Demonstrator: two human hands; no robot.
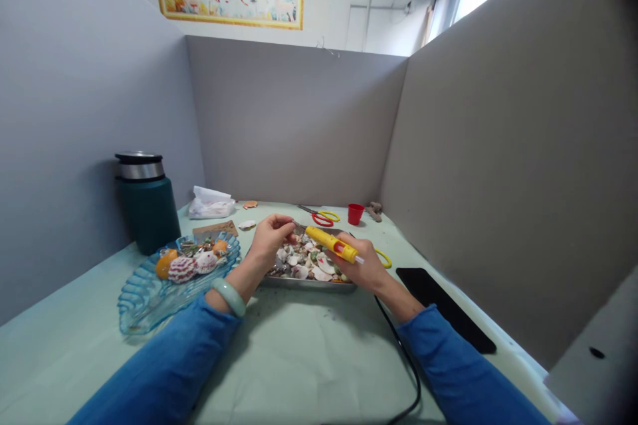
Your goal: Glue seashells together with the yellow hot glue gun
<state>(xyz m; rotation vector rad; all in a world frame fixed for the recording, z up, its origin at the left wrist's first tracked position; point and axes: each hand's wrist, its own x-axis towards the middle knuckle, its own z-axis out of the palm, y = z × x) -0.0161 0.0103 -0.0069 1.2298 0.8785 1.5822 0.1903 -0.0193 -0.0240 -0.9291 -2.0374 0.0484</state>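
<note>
My right hand is wrapped round a yellow glue gun, a clear glue stick jutting from its rear. The gun's nozzle points left toward the fingertips of my left hand. Those fingers are pinched together close to the nozzle; whatever they hold is too small to make out. Beneath both hands lies a metal tray full of shells. A black cord runs along the table below my right hand.
At left, a blue glass dish holds shells, with a dark green bottle behind. Farther back are tissues, brown card, scissors and a red cup. A black phone-like slab lies right. Grey partitions enclose the table.
</note>
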